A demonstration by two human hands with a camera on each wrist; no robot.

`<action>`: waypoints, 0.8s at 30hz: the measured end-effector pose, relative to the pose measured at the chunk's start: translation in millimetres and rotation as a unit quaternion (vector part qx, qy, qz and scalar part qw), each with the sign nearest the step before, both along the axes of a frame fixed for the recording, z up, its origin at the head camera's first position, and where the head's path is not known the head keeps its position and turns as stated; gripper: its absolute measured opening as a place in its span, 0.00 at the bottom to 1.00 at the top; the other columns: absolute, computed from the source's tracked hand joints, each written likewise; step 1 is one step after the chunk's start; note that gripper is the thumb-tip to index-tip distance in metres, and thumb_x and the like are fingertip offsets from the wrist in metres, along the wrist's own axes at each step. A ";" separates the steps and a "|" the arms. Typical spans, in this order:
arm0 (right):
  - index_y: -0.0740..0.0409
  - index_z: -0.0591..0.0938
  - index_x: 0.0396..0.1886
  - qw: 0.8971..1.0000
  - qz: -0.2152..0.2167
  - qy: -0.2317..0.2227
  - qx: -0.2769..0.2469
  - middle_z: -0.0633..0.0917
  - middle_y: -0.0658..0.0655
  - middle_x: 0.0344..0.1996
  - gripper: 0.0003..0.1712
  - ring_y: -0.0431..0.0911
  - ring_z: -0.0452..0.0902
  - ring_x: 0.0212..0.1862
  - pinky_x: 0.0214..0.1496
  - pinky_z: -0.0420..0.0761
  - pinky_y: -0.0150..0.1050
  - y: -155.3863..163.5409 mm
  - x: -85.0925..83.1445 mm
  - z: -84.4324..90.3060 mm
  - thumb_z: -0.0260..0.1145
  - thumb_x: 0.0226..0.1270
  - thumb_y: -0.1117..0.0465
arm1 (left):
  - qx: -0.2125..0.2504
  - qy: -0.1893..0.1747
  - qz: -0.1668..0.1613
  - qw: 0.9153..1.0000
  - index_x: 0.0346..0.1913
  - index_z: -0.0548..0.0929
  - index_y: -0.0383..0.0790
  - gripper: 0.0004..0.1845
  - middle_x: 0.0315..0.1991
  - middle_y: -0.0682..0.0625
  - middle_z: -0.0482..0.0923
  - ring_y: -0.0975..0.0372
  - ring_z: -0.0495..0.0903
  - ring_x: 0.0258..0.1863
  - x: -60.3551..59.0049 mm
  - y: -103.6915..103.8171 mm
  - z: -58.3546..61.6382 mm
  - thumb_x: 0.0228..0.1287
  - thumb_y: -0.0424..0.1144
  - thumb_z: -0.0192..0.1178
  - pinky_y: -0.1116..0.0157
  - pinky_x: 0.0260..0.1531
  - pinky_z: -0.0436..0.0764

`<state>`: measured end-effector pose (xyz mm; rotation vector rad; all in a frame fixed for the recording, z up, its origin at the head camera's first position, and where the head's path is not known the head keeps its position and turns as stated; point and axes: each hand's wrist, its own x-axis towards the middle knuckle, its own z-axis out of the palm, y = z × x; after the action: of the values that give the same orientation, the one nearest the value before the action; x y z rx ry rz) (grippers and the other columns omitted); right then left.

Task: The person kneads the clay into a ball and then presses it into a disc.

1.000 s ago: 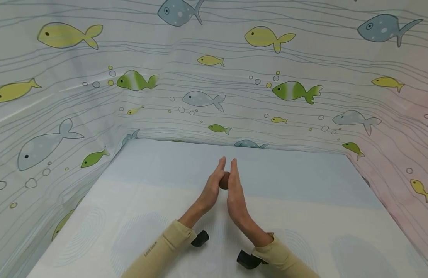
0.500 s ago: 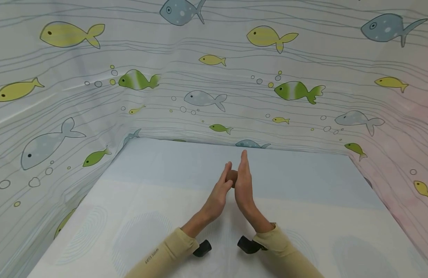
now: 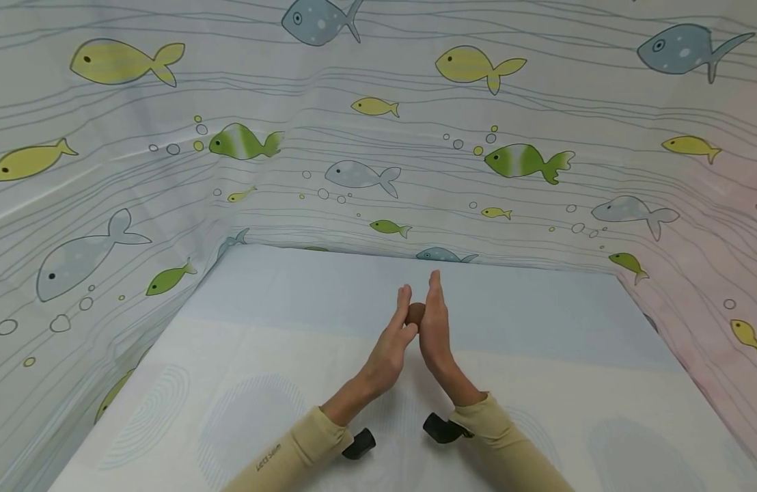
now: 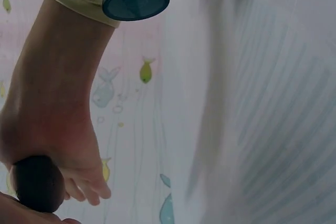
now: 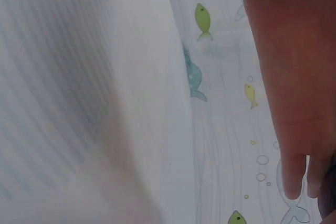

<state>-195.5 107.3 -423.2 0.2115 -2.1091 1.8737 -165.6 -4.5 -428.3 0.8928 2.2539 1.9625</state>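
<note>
A small dark brown ball [image 3: 416, 314] sits between the two palms, above the table. My left hand [image 3: 384, 355] touches it from the left with fingers straight and pointing forward. On the other side, the flat right hand [image 3: 436, 335] presses against the ball, its fingertips reaching farther forward than the left ones. In the left wrist view the ball [image 4: 39, 184] looks nearly black and rests against the right palm [image 4: 58, 135]. Only a sliver of the ball [image 5: 328, 195] shows at the edge of the right wrist view, beside the left hand [image 5: 294, 72].
A table with a pale white and blue cover [image 3: 280, 355] lies beneath the hands. Fish-printed curtains [image 3: 378, 143] stand behind it and along both sides. Each beige sleeve carries a black wrist camera, one on the left [image 3: 359, 444] and one on the right [image 3: 443, 428].
Both hands and the ball have shifted slightly right. The right hand slid forward along the left, then eased back a little. The ball stays between the palms.
</note>
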 end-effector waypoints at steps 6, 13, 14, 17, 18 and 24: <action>0.67 0.54 0.77 0.999 0.022 -0.008 -0.028 0.79 0.73 0.39 0.37 0.51 0.67 0.66 0.77 0.46 0.54 2.0 -0.9 -3.4 0.27 0.83 0.45 | -0.006 0.031 0.014 0.999 0.79 0.35 0.41 0.36 0.80 0.55 0.27 0.62 0.27 0.78 0.6 0.3 5.0 0.77 0.49 0.32 0.47 0.74 0.35; 0.69 0.63 0.72 0.997 0.065 0.010 -0.045 0.72 0.50 0.15 0.36 0.44 0.72 0.34 0.69 0.58 0.48 -1.7 4.6 -6.8 0.26 0.83 0.48 | -0.007 0.044 0.041 0.998 0.79 0.33 0.43 0.37 0.80 0.58 0.26 0.64 0.26 0.78 -0.3 0.1 10.5 0.76 0.49 0.33 0.46 0.74 0.36; 0.69 0.62 0.73 0.997 0.068 0.007 -0.041 0.79 0.50 0.23 0.36 0.44 0.75 0.45 0.73 0.54 0.49 -3.2 6.3 -6.9 0.26 0.83 0.48 | -0.007 0.045 0.046 0.998 0.79 0.33 0.44 0.36 0.79 0.58 0.26 0.65 0.26 0.78 -0.5 -0.3 11.8 0.76 0.49 0.33 0.46 0.75 0.36; 0.71 0.65 0.71 0.997 0.076 0.002 -0.032 0.85 0.60 0.41 0.36 0.44 0.53 0.75 0.78 0.36 0.54 -6.5 11.0 -8.5 0.25 0.84 0.50 | -0.003 0.050 0.053 0.997 0.79 0.33 0.44 0.36 0.80 0.58 0.26 0.64 0.27 0.78 -2.7 -1.7 15.0 0.77 0.48 0.33 0.46 0.74 0.37; 0.72 0.70 0.67 0.997 0.078 0.002 -0.030 0.84 0.63 0.46 0.37 0.46 0.48 0.78 0.78 0.35 0.54 -7.5 11.9 -9.0 0.25 0.84 0.50 | -0.002 0.051 0.055 0.997 0.79 0.33 0.44 0.36 0.80 0.58 0.26 0.65 0.27 0.78 -3.4 -2.3 16.2 0.77 0.48 0.33 0.47 0.75 0.37; 0.67 0.53 0.77 0.995 0.093 -0.012 -0.018 0.78 0.68 0.53 0.36 0.48 0.43 0.79 0.78 0.38 0.54 -11.8 16.9 -18.5 0.25 0.84 0.47 | 0.003 0.053 0.067 0.996 0.79 0.35 0.42 0.35 0.80 0.57 0.28 0.63 0.28 0.78 -8.8 -5.1 21.9 0.77 0.47 0.32 0.47 0.75 0.35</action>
<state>-178.6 95.5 -441.7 0.3919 -2.1358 2.0256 -174.4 -9.6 -406.4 0.8887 2.4286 2.0217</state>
